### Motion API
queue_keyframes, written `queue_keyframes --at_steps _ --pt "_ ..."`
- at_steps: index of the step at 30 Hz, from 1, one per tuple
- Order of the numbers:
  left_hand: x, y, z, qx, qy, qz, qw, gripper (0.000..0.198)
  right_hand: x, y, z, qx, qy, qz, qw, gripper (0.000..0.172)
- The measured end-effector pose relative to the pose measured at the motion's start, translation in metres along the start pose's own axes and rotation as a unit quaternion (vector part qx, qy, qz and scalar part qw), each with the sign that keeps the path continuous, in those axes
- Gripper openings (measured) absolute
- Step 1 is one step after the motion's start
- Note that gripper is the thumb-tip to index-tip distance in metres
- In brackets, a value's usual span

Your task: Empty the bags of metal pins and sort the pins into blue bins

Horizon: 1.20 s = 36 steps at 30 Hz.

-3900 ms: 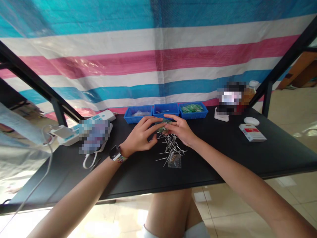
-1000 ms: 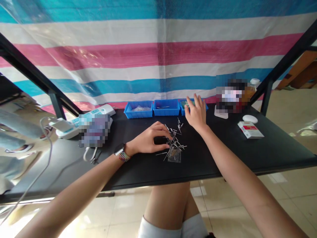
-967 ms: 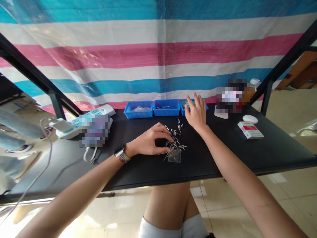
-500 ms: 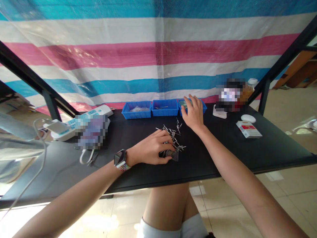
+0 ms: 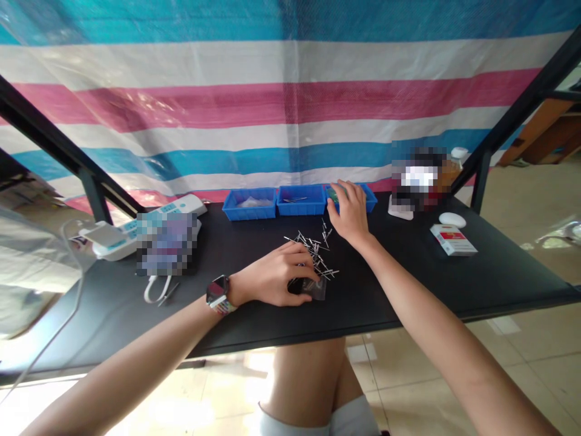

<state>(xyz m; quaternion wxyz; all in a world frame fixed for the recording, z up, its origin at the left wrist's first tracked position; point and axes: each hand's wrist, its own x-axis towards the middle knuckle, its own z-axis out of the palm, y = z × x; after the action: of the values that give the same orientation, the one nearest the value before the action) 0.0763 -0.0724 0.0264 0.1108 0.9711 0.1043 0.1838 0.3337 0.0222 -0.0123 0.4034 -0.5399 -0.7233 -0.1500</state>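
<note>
My left hand hovers low over the black table, palm down, with thumb and fingers apart. Its thumb and index fingertips touch or nearly touch a small clear plastic bag; whether they press on it is hard to see. Beyond those fingers lies a loose pile of thin metal pins, partly covered by the hand. My right hand reaches to the right-hand blue bin, fingers spread over its near rim. Something green shows inside that bin, mostly hidden behind the fingers.
Left of that bin stand a middle blue bin with a few pins and a left blue bin with clear plastic. A power strip and cable lie at left. At right are a small box, a white oval item and a bottle.
My right hand has shifted slightly down and left, its fingers lower over the right-hand bin. My left hand stays by the bag, which is a little more exposed. The view has moved slightly.
</note>
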Motion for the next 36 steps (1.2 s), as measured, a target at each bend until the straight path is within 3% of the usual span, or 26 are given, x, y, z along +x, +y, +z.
queue_keyframes --at_steps 8,11,13,16,19,23,26,29,31,34,36 --pt "0.001 0.0 0.003 0.029 0.054 0.048 0.997 0.008 0.001 -0.005 -0.005 0.018 0.005 -0.006 1.0 0.04" --pt "0.001 0.001 0.001 -0.04 0.106 0.0 0.994 0.01 0.003 -0.009 -0.01 0.033 -0.001 -0.006 0.999 0.041" --pt "0.001 -0.001 0.001 -0.104 0.161 -0.075 0.979 0.012 0.004 -0.013 -0.013 0.051 -0.003 -0.012 0.999 0.042" --pt "0.0 -0.01 0.002 -0.207 0.236 -0.224 0.923 0.024 0.002 -0.022 -0.017 0.078 -0.01 -0.038 0.996 0.048" --pt "-0.001 -0.025 0.003 -0.325 0.308 -0.324 0.834 0.038 -0.003 -0.033 -0.022 0.1 -0.034 -0.09 0.99 0.056" --pt "-0.003 -0.042 0.004 -0.445 0.379 -0.371 0.722 0.046 -0.009 -0.045 -0.028 0.13 -0.073 -0.177 0.973 0.05" --pt "-0.003 -0.044 0.004 -0.482 0.384 -0.373 0.693 0.048 -0.011 -0.051 -0.027 0.173 -0.07 -0.203 0.961 0.031" --pt "-0.003 -0.04 0.003 -0.488 0.366 -0.354 0.708 0.046 -0.012 -0.057 -0.022 0.254 -0.081 -0.134 0.954 0.024" --pt "-0.004 -0.036 0.001 -0.432 0.362 -0.33 0.757 0.041 -0.014 -0.061 -0.019 0.34 -0.101 -0.029 0.935 0.026" --pt "-0.007 -0.033 -0.003 -0.201 0.359 -0.26 0.874 0.028 -0.015 -0.066 -0.017 0.487 -0.149 0.128 0.851 0.029" --pt "-0.01 -0.033 -0.005 -0.038 0.328 -0.202 0.922 0.027 -0.014 -0.069 -0.019 0.558 -0.186 0.182 0.788 0.034"
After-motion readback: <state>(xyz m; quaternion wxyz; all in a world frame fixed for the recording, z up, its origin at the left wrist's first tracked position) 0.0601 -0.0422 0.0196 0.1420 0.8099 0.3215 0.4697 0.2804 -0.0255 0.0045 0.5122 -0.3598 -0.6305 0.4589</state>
